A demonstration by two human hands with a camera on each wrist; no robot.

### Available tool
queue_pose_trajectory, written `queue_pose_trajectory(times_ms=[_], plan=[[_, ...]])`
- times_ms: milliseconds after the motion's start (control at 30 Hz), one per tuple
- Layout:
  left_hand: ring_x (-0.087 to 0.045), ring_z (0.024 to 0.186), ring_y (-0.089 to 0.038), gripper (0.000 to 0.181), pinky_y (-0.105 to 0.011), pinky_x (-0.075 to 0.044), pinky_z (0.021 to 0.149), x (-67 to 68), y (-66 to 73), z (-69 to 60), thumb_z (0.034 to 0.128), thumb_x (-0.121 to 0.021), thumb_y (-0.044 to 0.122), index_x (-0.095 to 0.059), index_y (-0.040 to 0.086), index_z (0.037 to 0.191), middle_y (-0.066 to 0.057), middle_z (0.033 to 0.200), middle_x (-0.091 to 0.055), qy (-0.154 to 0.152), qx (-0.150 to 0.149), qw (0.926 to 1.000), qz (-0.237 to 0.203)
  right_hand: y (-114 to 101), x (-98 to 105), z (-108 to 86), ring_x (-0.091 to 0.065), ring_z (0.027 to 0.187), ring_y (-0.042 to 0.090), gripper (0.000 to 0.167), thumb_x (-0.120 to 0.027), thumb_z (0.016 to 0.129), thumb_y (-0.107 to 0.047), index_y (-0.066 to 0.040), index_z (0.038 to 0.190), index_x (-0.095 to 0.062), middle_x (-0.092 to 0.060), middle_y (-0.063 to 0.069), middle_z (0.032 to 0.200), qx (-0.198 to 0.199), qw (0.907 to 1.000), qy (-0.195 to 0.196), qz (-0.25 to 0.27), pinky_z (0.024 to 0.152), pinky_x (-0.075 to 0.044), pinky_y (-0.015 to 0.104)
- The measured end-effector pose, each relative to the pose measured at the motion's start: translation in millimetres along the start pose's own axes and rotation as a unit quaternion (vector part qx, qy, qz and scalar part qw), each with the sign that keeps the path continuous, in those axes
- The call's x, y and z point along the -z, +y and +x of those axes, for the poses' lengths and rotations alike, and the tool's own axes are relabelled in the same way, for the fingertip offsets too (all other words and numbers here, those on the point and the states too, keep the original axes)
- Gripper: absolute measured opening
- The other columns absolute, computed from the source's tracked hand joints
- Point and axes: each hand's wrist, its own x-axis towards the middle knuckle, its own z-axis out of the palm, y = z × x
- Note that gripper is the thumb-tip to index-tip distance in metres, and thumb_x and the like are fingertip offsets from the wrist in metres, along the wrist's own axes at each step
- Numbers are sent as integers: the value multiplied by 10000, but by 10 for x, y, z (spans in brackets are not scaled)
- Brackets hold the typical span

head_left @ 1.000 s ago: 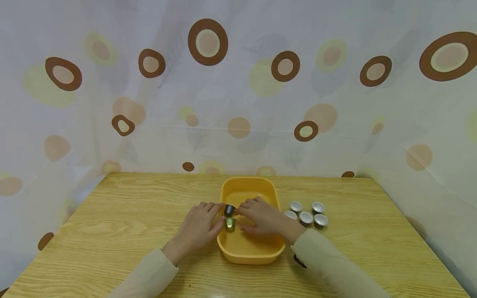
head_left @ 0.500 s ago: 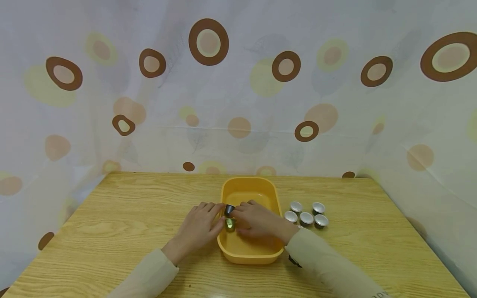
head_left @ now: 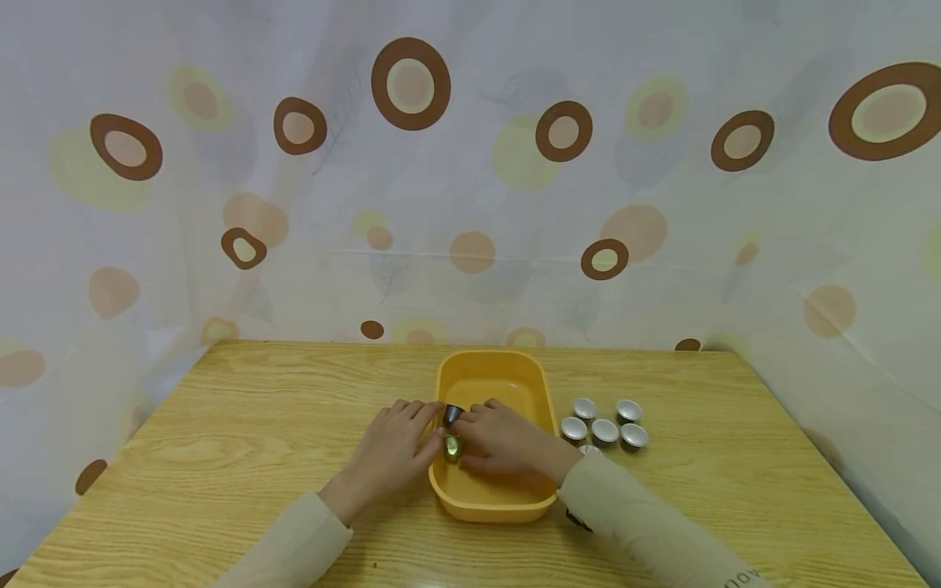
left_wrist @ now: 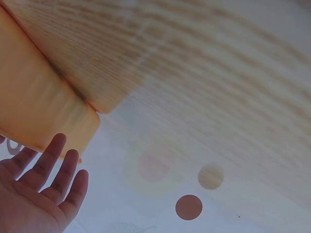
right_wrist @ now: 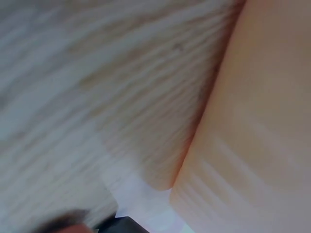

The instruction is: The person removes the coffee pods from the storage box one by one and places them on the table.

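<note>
In the head view, a yellow plastic basin (head_left: 494, 513) stands on the table between both hands. A dark coffee capsule (head_left: 452, 415) and a green-gold coffee capsule (head_left: 452, 448) are inside, by its left wall. My right hand (head_left: 507, 441) reaches over the right rim and pinches the green-gold capsule between fingers and thumb; its fingertips also lie close to the dark one. My left hand (head_left: 390, 449) touches the left rim, and its fingers (left_wrist: 48, 167) look straight and spread against the basin's outer wall in the left wrist view. The right wrist view misses the right hand's fingers.
Several white-lidded coffee capsules (head_left: 604, 430) stand in a group to the right of the basin, one partly behind the right sleeve (head_left: 625, 506). A wooden table (head_left: 220, 441) carries everything. Patterned cloth (head_left: 470, 180) hangs behind it and along both sides.
My right hand has moved left and slightly down to the capsules. The green-gold capsule has tipped and shifted slightly towards me. My left hand has stayed in place.
</note>
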Motion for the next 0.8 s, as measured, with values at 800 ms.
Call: queue_pose_trajectory(times_ms=[800], plan=[[-563, 1013, -197, 385, -391, -463, 857, 12, 14, 2, 929, -458, 341, -546, 136, 1243, -6, 1112, -630, -26, 38, 10000, 48, -30, 12, 8, -576, 918, 119, 304, -544, 896, -353, -149, 1120, -575, -641, -36, 1045, 74, 9997, 80, 239, 825, -443, 296]])
